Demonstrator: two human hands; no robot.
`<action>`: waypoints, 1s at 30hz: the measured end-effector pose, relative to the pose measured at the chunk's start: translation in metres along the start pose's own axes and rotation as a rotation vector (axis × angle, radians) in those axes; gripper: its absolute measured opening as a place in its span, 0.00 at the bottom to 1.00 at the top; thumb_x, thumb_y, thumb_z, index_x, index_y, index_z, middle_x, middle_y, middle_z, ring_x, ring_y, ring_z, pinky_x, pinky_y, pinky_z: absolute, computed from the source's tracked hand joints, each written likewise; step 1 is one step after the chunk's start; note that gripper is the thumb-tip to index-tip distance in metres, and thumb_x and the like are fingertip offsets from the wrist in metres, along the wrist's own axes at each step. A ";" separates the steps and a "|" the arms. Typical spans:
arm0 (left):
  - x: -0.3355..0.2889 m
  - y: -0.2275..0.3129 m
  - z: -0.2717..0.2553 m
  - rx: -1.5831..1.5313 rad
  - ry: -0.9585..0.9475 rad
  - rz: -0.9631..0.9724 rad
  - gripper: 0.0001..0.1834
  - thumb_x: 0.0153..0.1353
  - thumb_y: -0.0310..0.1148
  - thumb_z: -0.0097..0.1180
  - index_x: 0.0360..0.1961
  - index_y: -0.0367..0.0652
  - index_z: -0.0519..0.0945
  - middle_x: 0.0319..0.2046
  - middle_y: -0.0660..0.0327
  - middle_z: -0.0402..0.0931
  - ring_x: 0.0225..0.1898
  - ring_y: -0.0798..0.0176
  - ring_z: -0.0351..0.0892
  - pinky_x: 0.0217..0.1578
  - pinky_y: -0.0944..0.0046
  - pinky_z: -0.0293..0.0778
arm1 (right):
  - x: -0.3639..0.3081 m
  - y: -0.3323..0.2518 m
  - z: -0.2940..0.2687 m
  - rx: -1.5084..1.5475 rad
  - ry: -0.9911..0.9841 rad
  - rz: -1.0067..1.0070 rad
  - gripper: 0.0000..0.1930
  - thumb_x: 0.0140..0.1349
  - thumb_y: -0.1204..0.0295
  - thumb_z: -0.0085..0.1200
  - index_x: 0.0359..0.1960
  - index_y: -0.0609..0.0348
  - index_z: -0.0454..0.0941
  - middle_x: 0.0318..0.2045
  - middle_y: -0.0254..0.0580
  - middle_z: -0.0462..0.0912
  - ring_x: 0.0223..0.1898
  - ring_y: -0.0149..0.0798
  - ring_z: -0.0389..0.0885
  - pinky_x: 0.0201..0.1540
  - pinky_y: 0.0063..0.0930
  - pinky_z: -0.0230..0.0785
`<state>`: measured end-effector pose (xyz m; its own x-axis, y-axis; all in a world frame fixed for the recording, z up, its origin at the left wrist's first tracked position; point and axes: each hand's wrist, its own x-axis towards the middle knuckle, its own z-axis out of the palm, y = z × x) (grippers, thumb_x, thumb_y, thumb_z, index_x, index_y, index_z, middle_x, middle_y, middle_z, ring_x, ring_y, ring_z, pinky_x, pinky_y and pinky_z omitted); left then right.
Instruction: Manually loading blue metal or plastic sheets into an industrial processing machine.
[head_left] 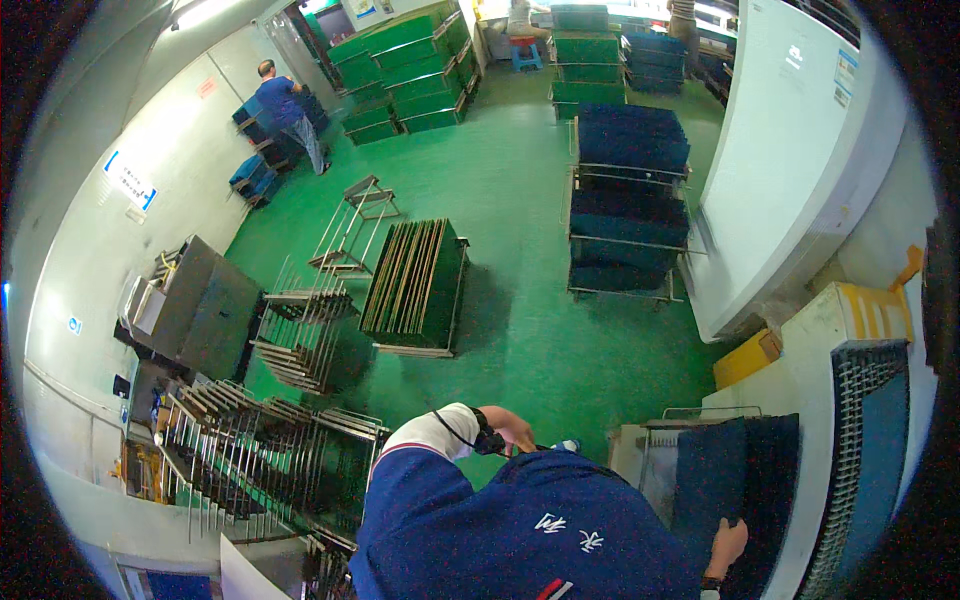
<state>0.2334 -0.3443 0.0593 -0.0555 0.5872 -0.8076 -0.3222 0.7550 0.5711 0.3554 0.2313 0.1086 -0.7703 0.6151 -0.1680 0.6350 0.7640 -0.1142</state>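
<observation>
My right hand (728, 548) is at the lower right, its fingers curled over the edge of a dark blue flat panel (712, 480). That panel stands with other dark panels (770, 470) packed closely in a metal-framed rack (645, 465). My left hand (516, 432) is in front of my waist, a dark band on its wrist. Its fingers are partly hidden behind my blue shirt (480, 530), and I cannot make out anything in them.
A rack of upright green panels (415, 285) stands ahead. Metal frames (250, 450) crowd the left beside a grey cabinet (205, 310). Dark blue stacks (630, 190) line the right near a large white machine (770, 170). Another person (285, 105) works at the far left.
</observation>
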 end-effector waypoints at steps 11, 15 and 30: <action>0.009 -0.004 0.001 -0.058 -0.012 -0.028 0.31 0.62 0.55 0.49 0.58 0.44 0.67 0.53 0.57 0.69 0.45 0.52 0.75 0.36 0.53 0.79 | -0.005 -0.005 -0.008 0.004 0.008 -0.013 0.26 0.52 0.61 0.60 0.47 0.70 0.73 0.46 0.58 0.77 0.49 0.56 0.74 0.54 0.42 0.65; 0.005 -0.003 0.002 -0.038 0.014 -0.061 0.33 0.60 0.57 0.50 0.58 0.44 0.68 0.53 0.57 0.70 0.45 0.53 0.75 0.39 0.53 0.77 | -0.005 -0.007 -0.008 0.011 -0.002 0.007 0.26 0.52 0.62 0.60 0.48 0.69 0.73 0.47 0.57 0.77 0.50 0.55 0.74 0.54 0.41 0.65; 0.009 -0.020 0.002 -0.109 0.051 -0.032 0.36 0.55 0.63 0.52 0.56 0.47 0.71 0.51 0.58 0.73 0.46 0.53 0.75 0.38 0.54 0.74 | -0.010 -0.005 -0.001 0.006 0.050 -0.031 0.23 0.52 0.63 0.61 0.45 0.68 0.75 0.44 0.56 0.78 0.48 0.55 0.75 0.50 0.42 0.67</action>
<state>0.2414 -0.3540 0.0409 -0.0909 0.5455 -0.8331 -0.4256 0.7351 0.5278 0.3596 0.2216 0.1116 -0.7914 0.6004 -0.1153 0.6111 0.7816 -0.1249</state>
